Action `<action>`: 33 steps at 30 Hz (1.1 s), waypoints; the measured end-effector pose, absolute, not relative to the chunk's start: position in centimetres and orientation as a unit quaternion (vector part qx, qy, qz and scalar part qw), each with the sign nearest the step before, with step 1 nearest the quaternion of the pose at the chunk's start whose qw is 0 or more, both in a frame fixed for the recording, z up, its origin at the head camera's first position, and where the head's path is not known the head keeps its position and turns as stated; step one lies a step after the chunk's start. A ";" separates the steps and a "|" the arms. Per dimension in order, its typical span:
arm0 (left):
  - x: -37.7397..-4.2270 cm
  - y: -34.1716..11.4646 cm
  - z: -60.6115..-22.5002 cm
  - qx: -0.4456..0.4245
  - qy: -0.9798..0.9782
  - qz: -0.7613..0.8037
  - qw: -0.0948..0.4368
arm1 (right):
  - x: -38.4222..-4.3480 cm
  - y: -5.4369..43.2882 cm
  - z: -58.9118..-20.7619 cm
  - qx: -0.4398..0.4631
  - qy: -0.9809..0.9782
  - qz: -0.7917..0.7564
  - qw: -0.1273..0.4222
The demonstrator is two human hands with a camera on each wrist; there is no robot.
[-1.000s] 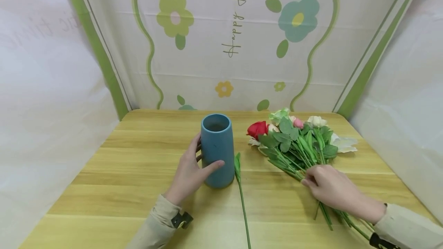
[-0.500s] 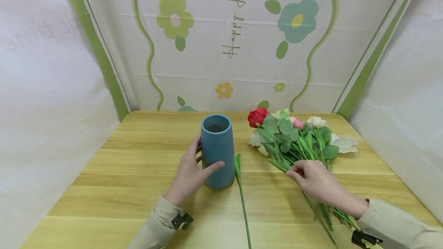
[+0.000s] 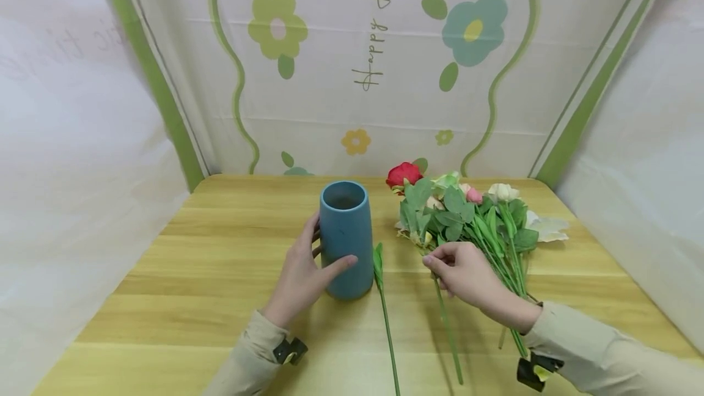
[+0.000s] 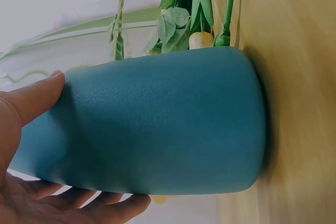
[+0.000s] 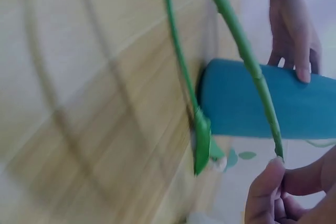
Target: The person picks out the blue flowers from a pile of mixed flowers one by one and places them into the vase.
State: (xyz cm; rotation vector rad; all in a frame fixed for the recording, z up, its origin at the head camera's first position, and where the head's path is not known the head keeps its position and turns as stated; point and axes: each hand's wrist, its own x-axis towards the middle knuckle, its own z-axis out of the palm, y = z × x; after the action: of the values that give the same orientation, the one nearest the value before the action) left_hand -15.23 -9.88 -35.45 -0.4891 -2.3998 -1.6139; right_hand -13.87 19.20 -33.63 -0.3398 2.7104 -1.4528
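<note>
A blue vase (image 3: 346, 237) stands upright on the wooden table. My left hand (image 3: 299, 280) wraps round its left side, thumb across the front. With thumb and fingertips, my right hand (image 3: 467, 274) pinches the green stem of a red rose (image 3: 404, 175), right of the vase. The bloom points away from me and the bare stem end (image 3: 456, 365) hangs toward me. In the right wrist view this stem (image 5: 252, 66) crosses before the vase, held above the table. One leafy green stem (image 3: 387, 316) lies beside the vase, its head hidden in the head view.
Several other artificial flowers (image 3: 489, 225), pink, white and pale green, lie in a heap at the right of the table (image 3: 231, 261). A printed cloth (image 3: 319, 96) hangs behind the table, with white cloth at both sides.
My right hand has moved left from the heap, drawing the red rose and its stem toward the vase. The left hand and the vase have stayed in place.
</note>
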 end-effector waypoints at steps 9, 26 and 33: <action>-15.5 -9.7 -35.4 -0.178 -0.812 -0.544 0.112 | -14.1 16.4 -34.7 -0.081 0.849 -0.517 0.068; -15.5 -9.9 -35.5 -0.175 -0.812 -0.545 0.115 | -14.2 13.3 -37.2 -0.151 0.849 -0.491 0.120; -15.4 -9.8 -35.4 -0.176 -0.811 -0.545 0.117 | -14.5 13.0 -37.6 -0.191 0.876 -0.427 0.120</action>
State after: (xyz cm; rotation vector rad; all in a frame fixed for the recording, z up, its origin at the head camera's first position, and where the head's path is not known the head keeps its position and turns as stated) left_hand -15.45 -9.85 -35.45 -0.5141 -2.3743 -1.5954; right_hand -14.47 13.03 -37.55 -0.5569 2.5597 -1.2487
